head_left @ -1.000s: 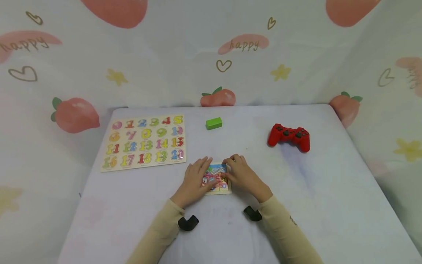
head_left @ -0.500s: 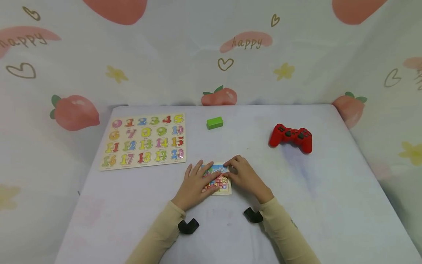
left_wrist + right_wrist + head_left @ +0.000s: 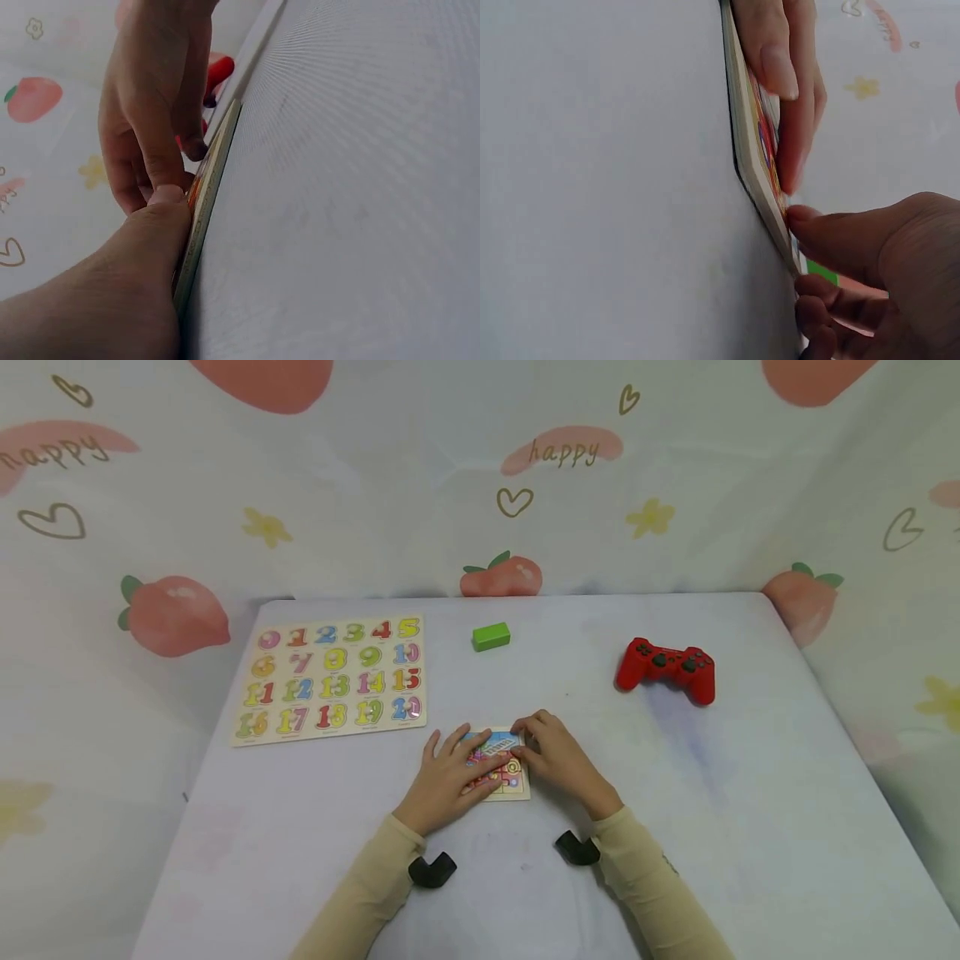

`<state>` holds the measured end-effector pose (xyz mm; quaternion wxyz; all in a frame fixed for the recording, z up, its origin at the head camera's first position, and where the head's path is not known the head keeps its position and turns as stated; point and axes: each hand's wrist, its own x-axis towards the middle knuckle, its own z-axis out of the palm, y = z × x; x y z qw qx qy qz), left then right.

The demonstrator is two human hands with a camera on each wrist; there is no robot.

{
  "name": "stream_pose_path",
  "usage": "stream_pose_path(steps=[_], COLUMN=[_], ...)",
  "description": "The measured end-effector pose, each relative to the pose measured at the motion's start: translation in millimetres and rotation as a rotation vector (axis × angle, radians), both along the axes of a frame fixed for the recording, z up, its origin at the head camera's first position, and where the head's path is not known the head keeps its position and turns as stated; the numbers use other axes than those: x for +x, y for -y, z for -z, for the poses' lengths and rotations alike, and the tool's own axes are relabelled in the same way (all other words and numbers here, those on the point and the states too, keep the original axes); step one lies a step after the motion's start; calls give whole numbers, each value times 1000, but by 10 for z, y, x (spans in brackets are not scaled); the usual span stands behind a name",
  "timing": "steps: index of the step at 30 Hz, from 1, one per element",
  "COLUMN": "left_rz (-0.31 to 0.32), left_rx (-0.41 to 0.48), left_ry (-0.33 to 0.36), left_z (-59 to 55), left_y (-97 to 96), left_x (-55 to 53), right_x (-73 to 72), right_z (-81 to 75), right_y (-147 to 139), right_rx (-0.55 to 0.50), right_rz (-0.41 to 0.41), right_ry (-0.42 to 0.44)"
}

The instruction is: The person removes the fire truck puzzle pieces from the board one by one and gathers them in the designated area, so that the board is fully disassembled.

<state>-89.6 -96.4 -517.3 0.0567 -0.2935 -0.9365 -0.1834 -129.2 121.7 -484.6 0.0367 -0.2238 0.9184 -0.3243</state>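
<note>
A small wooden jigsaw puzzle (image 3: 512, 783) with a colourful picture lies flat on the white table, in front of the person. The left hand (image 3: 444, 779) rests on its left part with spread fingers, hiding much of the picture. At its upper right corner, the right hand (image 3: 558, 760) has curled fingers and pinches the puzzle with the thumb. In the right wrist view, the right thumb (image 3: 840, 236) touches the picture side while the curled fingers sit at the board's edge. The left wrist view shows the board's edge (image 3: 202, 225) low on the table, under the left thumb (image 3: 154, 229).
A number puzzle board (image 3: 330, 681) lies at the back left. Behind the small puzzle stands a green block (image 3: 491, 637). A red game controller (image 3: 666, 671) lies to the right. A printed cloth (image 3: 412, 468) hangs behind the table.
The left hand's fingers have shifted right over the puzzle, covering more of its middle. The right hand stays at the upper right corner. The head view has tilted slightly.
</note>
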Motion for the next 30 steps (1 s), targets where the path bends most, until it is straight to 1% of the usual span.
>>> stream_pose_path(steps=[4,7,15,20,27,30], left_rz=[-11,-14,-10,-1,22,28], left_rx=[18,25,37,48,22,17], left_ry=[-16,-15,-23,-8,-3,1], left_z=[7,6,7,5,-15,-32], left_y=[-3,-4,-5,-5,2,3], left_x=[-1,-3,-9,-13,-4,1], right_x=[7,18,35,8,-75,-98], right_z=[24,27,-5,-17,-41,-57], right_y=[42,56,62,80,112,108], right_rx=[5,-4,-60,-69,-76,-61], right_rz=[-23,-30,-16,21,100,113], right_ry=[-28,-47,-35,7,98,119])
